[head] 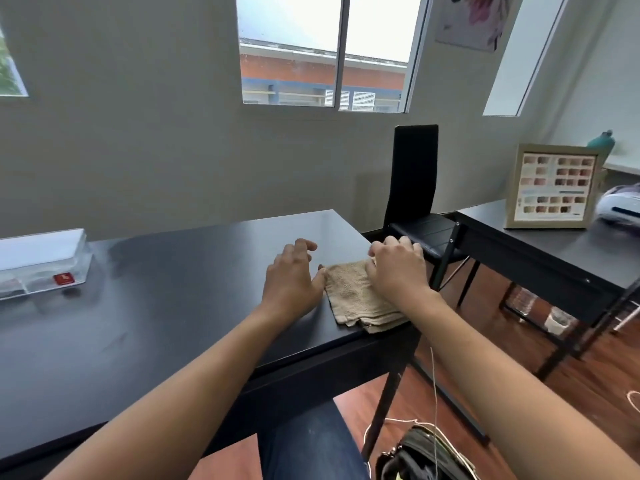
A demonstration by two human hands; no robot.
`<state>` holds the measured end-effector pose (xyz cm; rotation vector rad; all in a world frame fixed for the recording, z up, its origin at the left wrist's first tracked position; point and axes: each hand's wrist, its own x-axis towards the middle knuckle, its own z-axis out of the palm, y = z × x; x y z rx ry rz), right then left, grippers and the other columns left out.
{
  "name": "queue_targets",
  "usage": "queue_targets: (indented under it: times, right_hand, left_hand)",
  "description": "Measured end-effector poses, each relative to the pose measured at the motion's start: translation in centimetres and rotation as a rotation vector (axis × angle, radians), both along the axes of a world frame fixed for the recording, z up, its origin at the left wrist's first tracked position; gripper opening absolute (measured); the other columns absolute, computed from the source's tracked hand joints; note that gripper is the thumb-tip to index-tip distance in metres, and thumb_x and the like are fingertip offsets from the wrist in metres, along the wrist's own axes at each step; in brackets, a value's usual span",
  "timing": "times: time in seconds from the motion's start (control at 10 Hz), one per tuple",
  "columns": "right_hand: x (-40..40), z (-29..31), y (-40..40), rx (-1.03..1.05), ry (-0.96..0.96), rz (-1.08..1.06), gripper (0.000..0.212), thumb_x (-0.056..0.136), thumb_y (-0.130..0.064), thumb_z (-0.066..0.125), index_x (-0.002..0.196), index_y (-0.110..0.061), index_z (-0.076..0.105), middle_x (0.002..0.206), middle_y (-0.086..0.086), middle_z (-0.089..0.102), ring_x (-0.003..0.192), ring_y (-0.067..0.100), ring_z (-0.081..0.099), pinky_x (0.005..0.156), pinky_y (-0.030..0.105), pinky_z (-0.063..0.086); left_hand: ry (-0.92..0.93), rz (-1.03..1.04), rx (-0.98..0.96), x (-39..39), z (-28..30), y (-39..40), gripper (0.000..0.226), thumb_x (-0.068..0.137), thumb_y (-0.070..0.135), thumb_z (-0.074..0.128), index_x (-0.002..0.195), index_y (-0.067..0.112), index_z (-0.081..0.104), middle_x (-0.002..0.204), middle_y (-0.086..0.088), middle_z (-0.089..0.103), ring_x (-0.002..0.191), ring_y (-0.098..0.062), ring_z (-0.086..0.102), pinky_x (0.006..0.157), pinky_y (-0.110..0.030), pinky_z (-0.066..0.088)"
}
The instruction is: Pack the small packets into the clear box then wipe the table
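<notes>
A folded beige cloth (356, 299) lies at the right edge of the black table (156, 323). My right hand (398, 268) rests on the cloth's far right part with fingers curled over it. My left hand (294, 275) hovers just left of the cloth, fingers spread, thumb touching the cloth's left edge. The clear box (41, 261) stands at the table's far left with its lid on and a red label at its front; packets show dimly through its wall.
A black chair (415, 202) stands behind the table's right corner. A second black table (554, 251) to the right carries a framed chart (554, 187) and a white device (620, 206). A dark bag (422, 455) and cords lie on the wooden floor.
</notes>
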<state>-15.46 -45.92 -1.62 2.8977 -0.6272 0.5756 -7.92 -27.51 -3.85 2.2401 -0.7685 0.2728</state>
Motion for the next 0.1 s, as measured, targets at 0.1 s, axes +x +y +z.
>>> queue_targets:
  times: [0.1]
  right_hand:
    - [2.51,0.87,3.30,0.058,-0.018,0.087,0.035,0.102,-0.034,0.049,0.124,-0.015,0.068,0.124,0.011,0.063,0.119,0.034,0.054,0.101,0.045,0.038]
  left_hand:
    - [-0.041,0.060,0.014,0.81,-0.07,2.11,0.042,0.089,0.045,0.062,0.125,0.027,0.051,0.116,0.003,0.062,0.105,-0.019,0.061,0.096,-0.044,0.047]
